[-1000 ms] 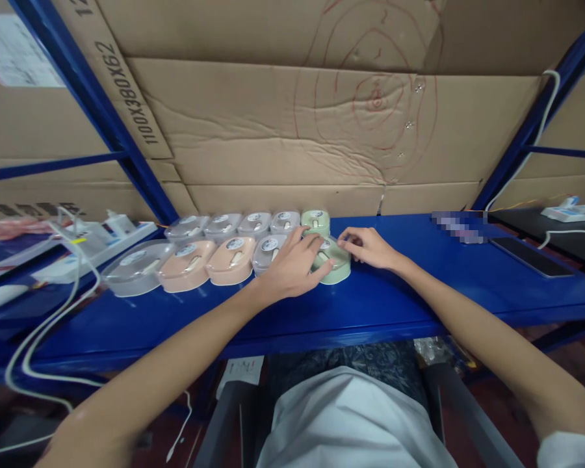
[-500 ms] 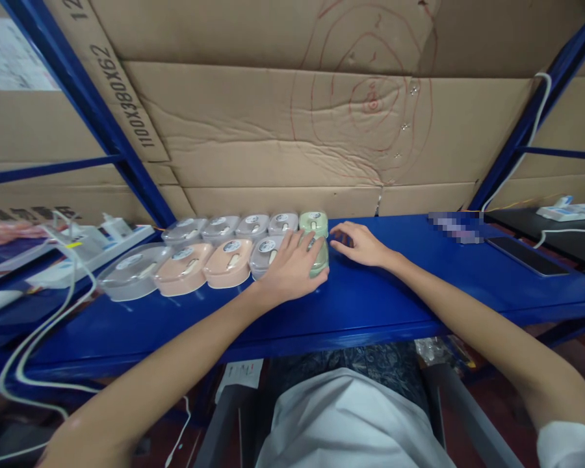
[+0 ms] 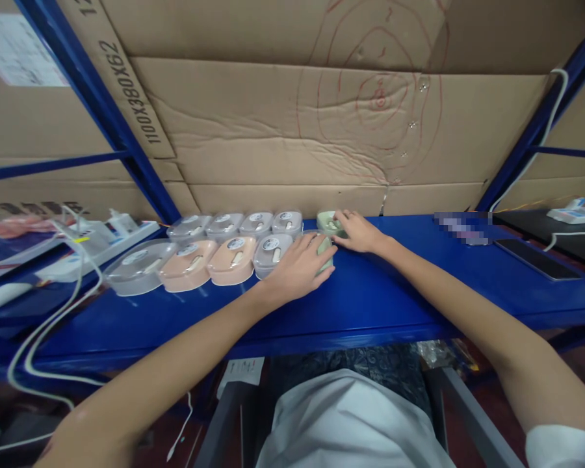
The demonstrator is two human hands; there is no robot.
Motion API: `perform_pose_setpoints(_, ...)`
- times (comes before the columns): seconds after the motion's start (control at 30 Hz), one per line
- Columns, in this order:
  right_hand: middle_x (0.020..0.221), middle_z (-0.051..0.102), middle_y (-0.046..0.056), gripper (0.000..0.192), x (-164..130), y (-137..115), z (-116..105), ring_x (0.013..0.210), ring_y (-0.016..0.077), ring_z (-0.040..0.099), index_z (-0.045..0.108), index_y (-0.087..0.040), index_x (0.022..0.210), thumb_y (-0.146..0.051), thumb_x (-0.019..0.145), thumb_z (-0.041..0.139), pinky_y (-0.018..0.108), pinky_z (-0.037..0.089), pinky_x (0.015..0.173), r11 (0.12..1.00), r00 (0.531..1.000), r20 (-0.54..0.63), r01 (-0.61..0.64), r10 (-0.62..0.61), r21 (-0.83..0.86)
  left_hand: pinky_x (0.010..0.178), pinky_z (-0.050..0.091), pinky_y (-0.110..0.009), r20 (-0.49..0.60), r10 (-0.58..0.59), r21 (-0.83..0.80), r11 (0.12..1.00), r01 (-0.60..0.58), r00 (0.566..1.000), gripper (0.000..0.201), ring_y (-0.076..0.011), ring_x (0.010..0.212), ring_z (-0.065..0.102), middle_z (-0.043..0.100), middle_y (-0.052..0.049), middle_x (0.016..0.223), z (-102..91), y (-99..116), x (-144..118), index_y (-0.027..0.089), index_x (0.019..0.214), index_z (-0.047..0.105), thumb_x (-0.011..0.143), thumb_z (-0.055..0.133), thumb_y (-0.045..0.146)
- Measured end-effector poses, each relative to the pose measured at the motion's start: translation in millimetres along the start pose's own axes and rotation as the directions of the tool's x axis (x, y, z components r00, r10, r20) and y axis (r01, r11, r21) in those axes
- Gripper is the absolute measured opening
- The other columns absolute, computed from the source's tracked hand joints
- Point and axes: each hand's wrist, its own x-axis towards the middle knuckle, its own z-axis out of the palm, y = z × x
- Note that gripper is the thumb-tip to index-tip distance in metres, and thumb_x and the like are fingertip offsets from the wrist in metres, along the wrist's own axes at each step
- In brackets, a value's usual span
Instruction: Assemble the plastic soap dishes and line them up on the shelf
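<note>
Two rows of oval, clear-lidded lunch boxes stand on the blue table. My left hand (image 3: pixel 297 270) is wrapped over a green lunch box (image 3: pixel 326 255) at the right end of the front row, hiding most of it. At the back, my right hand (image 3: pixel 361 233) grips another green lunch box (image 3: pixel 327 222) by its right side. A gap separates that box from the several grey lunch boxes (image 3: pixel 287 222) of the back row. Left of my left hand are a grey lunch box (image 3: pixel 269 259), two peach lunch boxes (image 3: pixel 231 261) and a wide grey one (image 3: pixel 139 268).
A cardboard wall (image 3: pixel 253 110) closes the back of the blue table (image 3: pixel 370 299). To the right lies a dark phone (image 3: pixel 536 259). On the left are a white power strip (image 3: pixel 88 257) and hanging white cables (image 3: pixel 29 364).
My right hand has reached left onto the back green lunch box, which has shifted right, away from its grey neighbour. My left hand has slid slightly right with the front green one.
</note>
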Motion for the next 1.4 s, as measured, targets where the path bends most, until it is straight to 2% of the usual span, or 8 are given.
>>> perform_pose_setpoints(0.13, 0.128, 0.063, 0.025, 0.065, -21, 10, -13, 0.114, 0.0451, 0.067, 0.057, -0.014, 0.128, -0.071, 0.096, 0.062, 0.061, 0.054, 0.102, 0.980, 0.981, -0.053, -0.188, 0.185, -0.062, 0.119, 0.046, -0.057, -0.008, 0.005, 0.041, 0.999, -0.004, 1.000, 0.036, -0.0392, 0.145, 0.051, 0.058, -0.020, 0.150, 0.9, 0, -1, 0.018, 0.139, 0.063, 0.110, 0.052, 0.036)
perform_pose_setpoints(0.27, 0.143, 0.053, 0.028, 0.074, -39, 20, -10, 0.118, 0.0453, 0.069, 0.049, -0.013, 0.143, -0.066, 0.094, 0.066, 0.057, 0.056, 0.099, 0.951, 0.951, -0.024, -0.308, 0.308, -0.021, 0.121, 0.045, -0.057, 0.011, 0.011, 0.052, 0.999, -0.011, 1.000, 0.042, -0.0406, 0.145, 0.051, 0.056, -0.022, 0.152, 0.2, 1, -1, 0.014, 0.144, 0.062, 0.110, 0.053, 0.037)
perform_pose_setpoints(0.43, 0.150, 0.053, 0.030, 0.096, -40, 29, -11, 0.138, 0.0512, 0.059, 0.030, -0.016, 0.165, -0.061, 0.090, 0.070, 0.059, 0.053, 0.107, 0.935, 0.929, 0.112, -0.354, 0.354, -0.018, 0.120, 0.045, -0.057, 0.028, 0.015, 0.067, 0.998, -0.017, 0.999, 0.041, -0.0402, 0.144, 0.052, 0.055, -0.022, 0.152, -0.3, 2, 0, 0.014, 0.146, 0.062, 0.111, 0.050, 0.033)
perform_pose_setpoints(0.63, 0.148, 0.056, 0.030, 0.082, -40, 38, -21, 0.133, 0.0522, 0.061, 0.045, -0.015, 0.157, -0.064, 0.093, 0.065, 0.060, 0.052, 0.105, 0.924, 0.899, 0.214, -0.370, 0.382, -0.095, 0.120, 0.045, -0.058, 0.043, 0.024, 0.075, 0.997, -0.027, 0.999, 0.040, -0.0407, 0.146, 0.051, 0.056, -0.022, 0.151, 1.2, 1, 0, 0.015, 0.144, 0.063, 0.111, 0.049, 0.032)
perform_pose_setpoints(0.9, 0.146, 0.056, 0.029, 0.080, -45, 40, -16, 0.133, 0.0504, 0.061, 0.046, -0.016, 0.157, -0.065, 0.096, 0.064, 0.059, 0.050, 0.109, 0.928, 0.910, 0.181, -0.365, 0.373, -0.080, 0.121, 0.045, -0.058, 0.021, 0.007, 0.020, 1.000, -0.007, 1.000, 0.043, -0.0408, 0.147, 0.051, 0.055, -0.022, 0.154, 1.9, -2, 0, 0.014, 0.147, 0.061, 0.110, 0.053, 0.035)
perform_pose_setpoints(1.13, 0.139, 0.059, 0.027, 0.078, -45, 49, -15, 0.131, 0.0480, 0.063, 0.051, -0.015, 0.151, -0.067, 0.095, 0.065, 0.057, 0.052, 0.107, 0.944, 0.933, 0.150, -0.328, 0.329, -0.029, 0.121, 0.046, -0.057, 0.014, 0.027, 0.077, 0.997, -0.028, 1.000, 0.046, -0.0410, 0.146, 0.052, 0.055, -0.023, 0.153, 3.9, -3, 0, 0.012, 0.149, 0.059, 0.111, 0.053, 0.038)
perform_pose_setpoints(1.3, 0.142, 0.063, 0.019, 0.085, -48, 71, -26, 0.133, 0.0394, 0.063, 0.050, -0.021, 0.149, -0.050, 0.078, 0.085, 0.052, 0.052, 0.111, 0.962, 0.974, 0.175, -0.181, 0.145, 0.205, 0.122, 0.044, -0.059, 0.000, 0.020, 0.067, 0.998, -0.020, 1.000, 0.044, -0.0411, 0.147, 0.051, 0.056, -0.022, 0.153, 4.8, -3, 0, 0.014, 0.148, 0.059, 0.111, 0.053, 0.038)
perform_pose_setpoints(1.4, 0.142, 0.065, 0.014, 0.088, -54, 77, -37, 0.129, 0.0350, 0.065, 0.052, -0.023, 0.146, -0.047, 0.069, 0.090, 0.047, 0.053, 0.108, 0.925, 0.970, 0.230, -0.158, 0.080, 0.345, 0.122, 0.043, -0.062, -0.003, 0.016, 0.027, 1.000, -0.016, 1.000, 0.044, -0.0416, 0.147, 0.050, 0.056, -0.023, 0.154, 4.4, -3, 0, 0.015, 0.148, 0.059, 0.111, 0.051, 0.037)
